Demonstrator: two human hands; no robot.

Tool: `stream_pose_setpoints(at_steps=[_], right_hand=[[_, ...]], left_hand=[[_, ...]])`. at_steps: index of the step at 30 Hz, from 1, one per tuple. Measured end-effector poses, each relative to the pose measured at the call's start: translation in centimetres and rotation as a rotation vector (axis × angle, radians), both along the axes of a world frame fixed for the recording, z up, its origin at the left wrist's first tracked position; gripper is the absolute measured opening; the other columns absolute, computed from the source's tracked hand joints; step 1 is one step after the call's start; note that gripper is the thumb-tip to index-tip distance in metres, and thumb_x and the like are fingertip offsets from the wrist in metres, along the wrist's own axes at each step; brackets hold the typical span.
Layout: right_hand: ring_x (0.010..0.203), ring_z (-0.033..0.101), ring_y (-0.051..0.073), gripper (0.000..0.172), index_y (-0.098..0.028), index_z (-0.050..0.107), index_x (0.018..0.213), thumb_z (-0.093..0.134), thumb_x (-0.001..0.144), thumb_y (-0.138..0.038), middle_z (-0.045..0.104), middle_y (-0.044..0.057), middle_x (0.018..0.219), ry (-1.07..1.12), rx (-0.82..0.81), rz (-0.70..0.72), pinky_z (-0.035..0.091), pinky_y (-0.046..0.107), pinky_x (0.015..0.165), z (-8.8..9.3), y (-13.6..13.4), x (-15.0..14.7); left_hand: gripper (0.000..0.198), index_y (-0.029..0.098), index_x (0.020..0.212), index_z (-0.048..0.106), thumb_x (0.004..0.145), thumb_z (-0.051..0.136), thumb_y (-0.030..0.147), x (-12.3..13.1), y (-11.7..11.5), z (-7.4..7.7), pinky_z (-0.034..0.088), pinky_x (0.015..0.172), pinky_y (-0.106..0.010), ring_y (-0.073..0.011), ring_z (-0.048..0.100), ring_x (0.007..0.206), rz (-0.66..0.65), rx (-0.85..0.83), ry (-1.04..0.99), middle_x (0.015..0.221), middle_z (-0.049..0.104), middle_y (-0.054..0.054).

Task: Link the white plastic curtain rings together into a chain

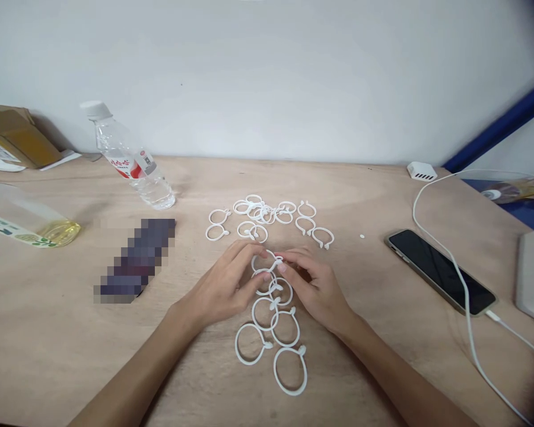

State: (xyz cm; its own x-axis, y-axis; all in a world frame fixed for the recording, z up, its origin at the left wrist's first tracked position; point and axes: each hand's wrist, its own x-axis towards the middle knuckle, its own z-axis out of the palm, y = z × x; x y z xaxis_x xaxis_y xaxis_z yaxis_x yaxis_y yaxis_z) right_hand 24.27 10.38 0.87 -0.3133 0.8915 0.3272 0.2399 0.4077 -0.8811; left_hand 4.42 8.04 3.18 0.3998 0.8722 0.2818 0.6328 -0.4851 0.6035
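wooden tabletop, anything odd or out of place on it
A small white speck lies alone between the white rings and the smartphone, too small to identify. A white cable runs over the smartphone. The pixelated dark item can't be judged.

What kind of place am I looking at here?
Possibly a shared workroom or a home worktable; I can't tell which. A wood-grain table holds loose white rings, a smartphone and a water bottle.

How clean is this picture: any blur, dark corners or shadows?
Head view: coarse pixel blocks cover a patch left of the left hand; head view: the right corners darken; head view: nearer rings look fairly sharp, with soft shadows.
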Motion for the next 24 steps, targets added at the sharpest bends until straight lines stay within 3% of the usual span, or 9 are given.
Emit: stream_pose_setpoints(at_steps=[4, 11, 17, 24], right_hand=[[0.087, 0.064, 0.021, 0.015, -0.025, 0.075, 0.095, 0.062, 0.088, -0.028, 0.074, 0.005, 0.090, 0.038, 0.028, 0.004, 0.051, 0.038, 0.081, 0.2, 0.0, -0.1], [0.079, 0.063, 0.018, 0.013, -0.026, 0.076, 0.091, 0.065, 0.085, -0.022, 0.074, 0.003, 0.081, 0.090, 0.048, 0.009, 0.051, 0.035, 0.076, 0.3, 0.1, -0.1], [0.077, 0.062, 0.018, 0.013, -0.025, 0.075, 0.085, 0.063, 0.087, -0.026, 0.072, 0.003, 0.078, 0.084, -0.008, 0.059, 0.050, 0.032, 0.069, 0.4, 0.0, 0.1], [0.070, 0.058, 0.016, 0.016, -0.020, 0.072, 0.082, 0.061, 0.089, -0.030, 0.063, 0.002, 0.070, 0.035, -0.037, 0.049, 0.046, 0.029, 0.064, 0.1, -0.1, 0.4]], left_hand=[[0.042, 0.021, 0.130, 0.047, 0.090, 0.058, 0.029, 0.1, 0.0, -0.4, 0.046, 0.102, -0.040, -0.0226, 0.055, 0.119, 0.030, 0.028, -0.036, 0.128, 0.056, -0.010], [0.033, 0.018, 0.121, 0.057, 0.090, 0.059, 0.027, 0.2, -0.1, 0.1, 0.051, 0.096, -0.037, -0.0219, 0.060, 0.109, -0.017, -0.002, -0.060, 0.120, 0.060, -0.011], [0.028, 0.018, 0.115, 0.061, 0.090, 0.058, 0.028, 0.3, -0.2, 0.5, 0.052, 0.087, -0.033, -0.0210, 0.062, 0.103, -0.028, -0.058, -0.060, 0.115, 0.063, -0.009], [0.025, 0.018, 0.108, 0.063, 0.088, 0.060, 0.032, 0.6, -0.1, 1.0, 0.049, 0.087, -0.033, -0.0202, 0.062, 0.099, -0.037, -0.168, -0.120, 0.108, 0.065, -0.007]])
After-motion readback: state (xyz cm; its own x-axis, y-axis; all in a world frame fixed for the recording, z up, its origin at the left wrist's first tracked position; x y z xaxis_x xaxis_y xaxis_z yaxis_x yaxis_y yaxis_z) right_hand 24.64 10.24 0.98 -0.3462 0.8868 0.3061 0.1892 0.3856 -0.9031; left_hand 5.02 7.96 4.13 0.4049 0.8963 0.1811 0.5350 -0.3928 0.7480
